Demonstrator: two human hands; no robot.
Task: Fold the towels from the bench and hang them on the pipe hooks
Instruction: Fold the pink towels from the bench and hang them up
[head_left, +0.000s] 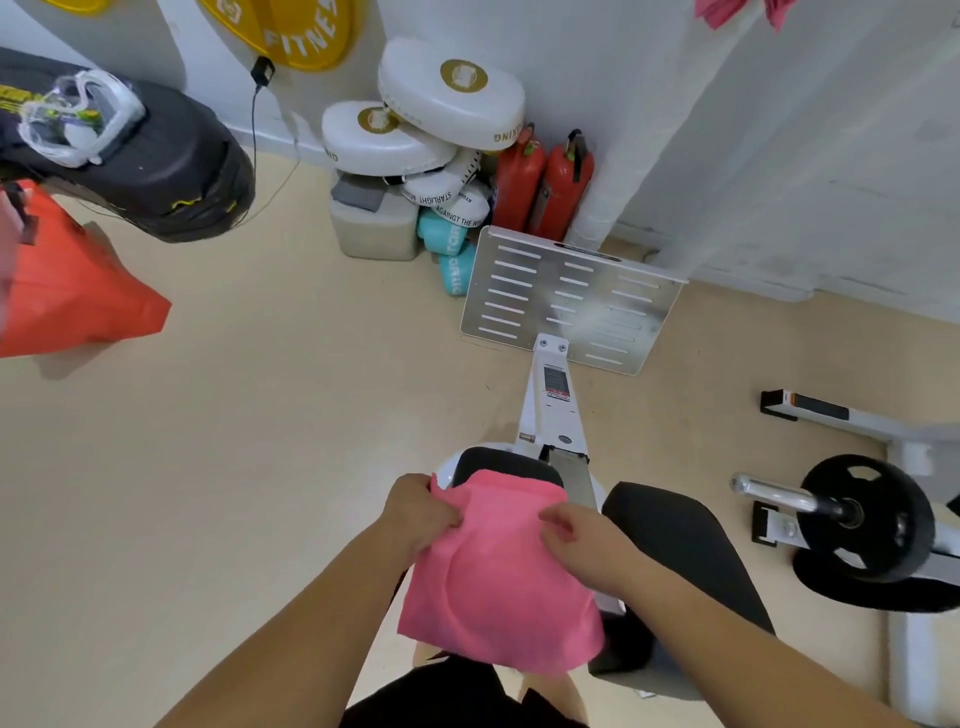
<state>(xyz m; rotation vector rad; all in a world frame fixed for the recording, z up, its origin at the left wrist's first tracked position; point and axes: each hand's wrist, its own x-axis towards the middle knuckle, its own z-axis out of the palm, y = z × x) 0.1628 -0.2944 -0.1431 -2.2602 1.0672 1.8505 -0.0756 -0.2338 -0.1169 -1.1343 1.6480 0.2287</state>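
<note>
pink towel (498, 577) | plain bright pink cloth, folded over into a rough rectangle, rounded fold line seen on its face | held up in the air at its top edge, lower part hanging slack | black padded worktop (675, 540) just beyond and to the right | more pink towels (727, 10) seen at top edge, partly cut off

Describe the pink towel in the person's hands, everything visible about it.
The pink towel is plain, soft-looking cloth with no visible pattern. It is folded at least once, with layered edges along its top, and hangs loosely in front of the person, above the bench. The left hand pinches its upper left corner and the right hand grips its upper right edge. Its lower edge drapes free.
</note>
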